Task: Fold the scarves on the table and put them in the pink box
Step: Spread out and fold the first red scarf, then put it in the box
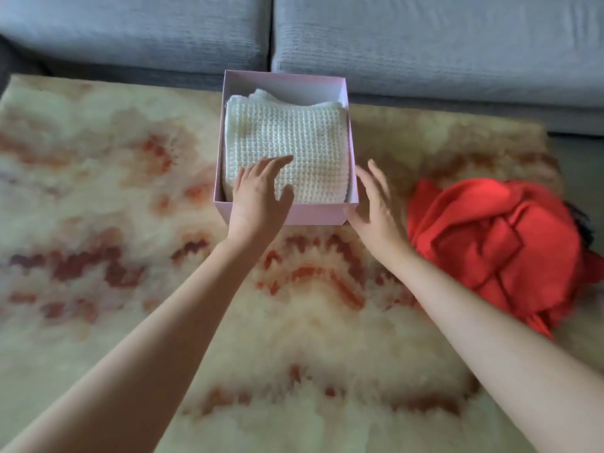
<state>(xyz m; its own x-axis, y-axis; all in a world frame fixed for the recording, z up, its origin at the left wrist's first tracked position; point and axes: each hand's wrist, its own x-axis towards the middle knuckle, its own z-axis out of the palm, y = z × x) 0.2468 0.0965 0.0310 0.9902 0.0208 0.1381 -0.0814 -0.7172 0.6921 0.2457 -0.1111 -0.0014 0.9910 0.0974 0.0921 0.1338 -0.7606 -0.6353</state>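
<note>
A grey sofa (425, 44) runs behind the table (294, 322), whose fluffy cream-and-rust cover carries the pink box (313, 214) and, to its right, a crumpled red scarf (496, 243). A folded white knitted scarf (287, 138) fills the box. The left hand (258, 197) reaches over the near wall, fingers (277, 163) straight and spread over the white scarf. The right hand (376, 210), fingers open and holding nothing, stands between the box's corner and the red scarf.

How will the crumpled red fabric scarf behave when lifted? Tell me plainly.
The crumpled red fabric scarf will probably be floppy: it lies in loose, irregular folds. It likely weighs little, since the cloth looks thin. It may drag rather than slide on the fluffy cream-and-rust cover.
</note>
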